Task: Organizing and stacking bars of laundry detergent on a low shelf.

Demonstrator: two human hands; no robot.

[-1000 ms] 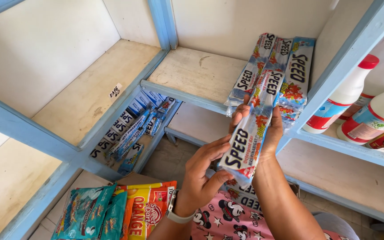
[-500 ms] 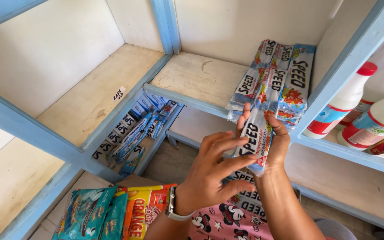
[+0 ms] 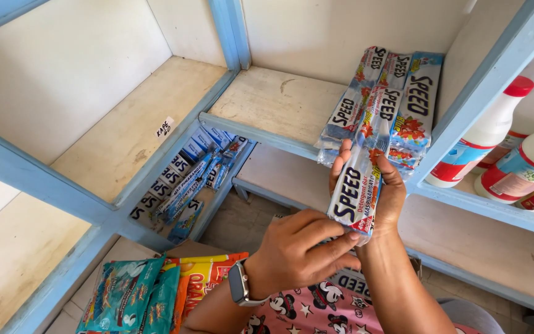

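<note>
- While I watch through the head camera, the right hand [image 3: 383,196] is wrapped around a long detergent bar [image 3: 361,179] in a white and blue wrapper, thumb on one side and fingers on the other
- The left hand [image 3: 298,253] pinches the lower end of the same bar; its fingertips [image 3: 346,238] press on the wrapper, and I see a smartwatch [image 3: 240,283] on that wrist
- The held bar stands tilted, its upper end reaching the front edge of the middle shelf [image 3: 273,102], where it overlaps a stack of like bars [image 3: 397,99]
- That stack lies on the right part of the shelf, against the blue upright [image 3: 495,74]
- Right of the upright I see white bottles with red caps [image 3: 502,130] in the next compartment
- Lower left, a row of small blue packets [image 3: 183,179] leans in a lower compartment
- A small paper tag [image 3: 164,127] lies on the left shelf board
- Bottom left, teal and orange snack packets [image 3: 156,291] lie just beside the left forearm
- A pink patterned cloth [image 3: 316,312] shows under both arms
</note>
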